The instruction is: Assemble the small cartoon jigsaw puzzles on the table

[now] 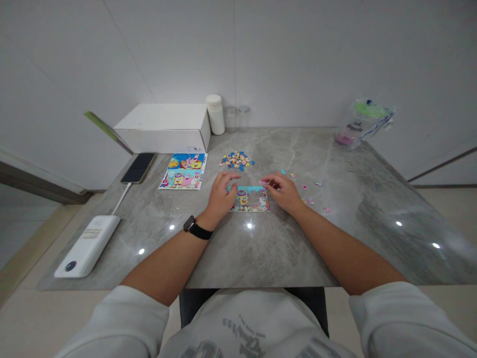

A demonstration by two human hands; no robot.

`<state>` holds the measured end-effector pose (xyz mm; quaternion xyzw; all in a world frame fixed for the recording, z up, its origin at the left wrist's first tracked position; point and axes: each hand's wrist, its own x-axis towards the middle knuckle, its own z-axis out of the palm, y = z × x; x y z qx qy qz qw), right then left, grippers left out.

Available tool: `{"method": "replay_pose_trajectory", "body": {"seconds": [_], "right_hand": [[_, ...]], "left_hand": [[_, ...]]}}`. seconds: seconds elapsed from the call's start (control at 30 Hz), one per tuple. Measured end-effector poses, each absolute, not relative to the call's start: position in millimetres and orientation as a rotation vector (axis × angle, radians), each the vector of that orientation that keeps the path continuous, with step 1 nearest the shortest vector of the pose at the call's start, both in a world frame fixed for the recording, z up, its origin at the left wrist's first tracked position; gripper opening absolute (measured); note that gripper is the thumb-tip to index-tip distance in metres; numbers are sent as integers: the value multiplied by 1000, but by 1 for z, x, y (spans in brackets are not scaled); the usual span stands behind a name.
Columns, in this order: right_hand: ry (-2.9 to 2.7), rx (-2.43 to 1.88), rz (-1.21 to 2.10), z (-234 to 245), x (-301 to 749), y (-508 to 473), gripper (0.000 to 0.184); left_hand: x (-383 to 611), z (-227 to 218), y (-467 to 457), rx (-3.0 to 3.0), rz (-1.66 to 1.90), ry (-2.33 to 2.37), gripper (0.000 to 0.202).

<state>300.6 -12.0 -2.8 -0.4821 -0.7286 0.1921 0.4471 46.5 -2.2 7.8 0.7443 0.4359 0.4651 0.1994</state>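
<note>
A partly assembled jigsaw puzzle (pixel 244 201) with cartoon figures lies flat on the grey marbled table, a gap showing in its middle. At its left edge rests my left hand (pixel 222 195), thumb and fingers apart with nothing between them. Above the puzzle's upper right corner, my right hand (pixel 282 190) pinches a small pink puzzle piece (pixel 263 183) between thumb and fingertips. Several loose pieces (pixel 304 187) are scattered to the right of that hand. Beyond the puzzle sits a heap of mixed puzzle pieces (pixel 237 160). A printed picture sheet (pixel 184 171) with similar figures lies to the left.
Back left stands a white box (pixel 164 124), beside a white bottle (pixel 215 115) and two clear glass jars (pixel 237 119). A phone (pixel 138 168) is cabled to a white power bank (pixel 88 246) on the left. A clear plastic bag (pixel 363 124) sits at the back right.
</note>
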Motion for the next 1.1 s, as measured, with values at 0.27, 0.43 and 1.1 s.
{"method": "replay_pose_trajectory", "body": {"seconds": [0.27, 0.43, 1.1], "right_hand": [[-1839, -1179, 494, -5, 300, -12, 17], [-1837, -1151, 512, -6, 298, -13, 15], [-1959, -1042, 534, 3, 284, -25, 28]], "left_hand": [[47, 5, -1, 2111, 1273, 1202, 26], [49, 4, -2, 2164, 1234, 1164, 24], [54, -1, -6, 2304, 1204, 980, 19]]}}
